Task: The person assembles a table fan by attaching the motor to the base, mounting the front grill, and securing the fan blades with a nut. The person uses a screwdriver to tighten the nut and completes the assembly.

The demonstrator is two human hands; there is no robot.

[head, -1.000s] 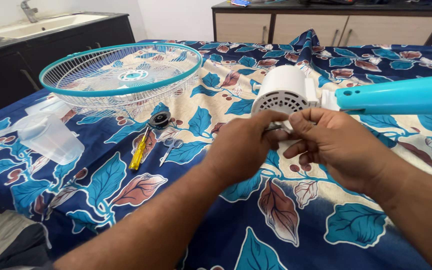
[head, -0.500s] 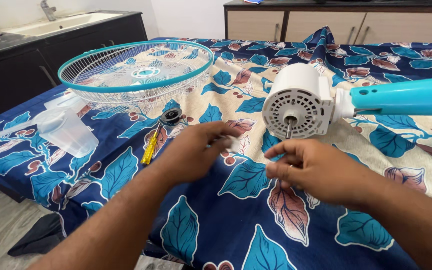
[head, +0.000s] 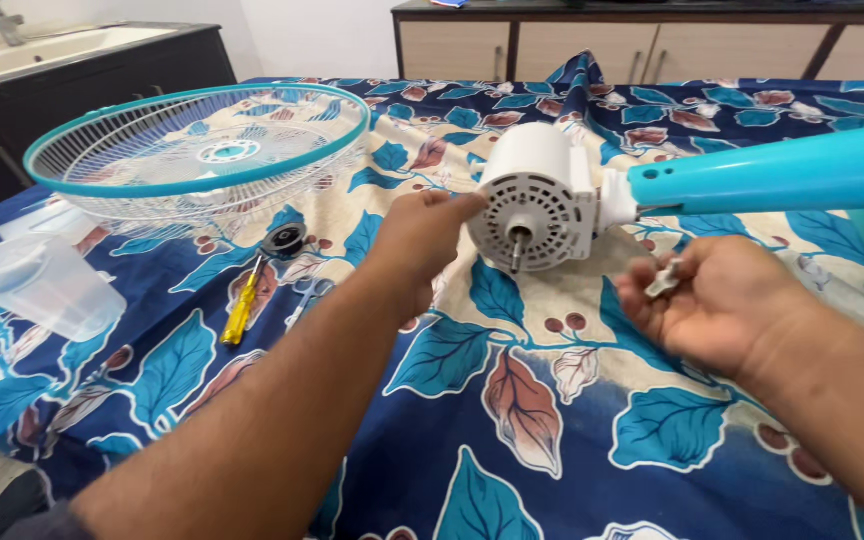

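White round plastic fan motor housing (head: pixel 535 205) with a stub shaft lies on its side on the blue leaf-print cloth surface (head: pixel 512 440), joined to a turquoise fan stand tube (head: pixel 772 175). Round turquoise-rimmed wire fan guard (head: pixel 197 150) sits far left, clear plastic cup (head: pixel 47 285) below it. Left hand (head: pixel 417 240), grip loosely curled, fingertips touching the housing's edge. Right hand (head: pixel 717 300) grip pinching a small white plastic piece (head: pixel 664 280). Yellow-handled screwdriver (head: pixel 242 305) beside a small black cap (head: pixel 283 241).

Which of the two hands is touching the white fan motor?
The left hand: its fingertips rest on the motor housing. The right hand stays apart, holding a small white part.
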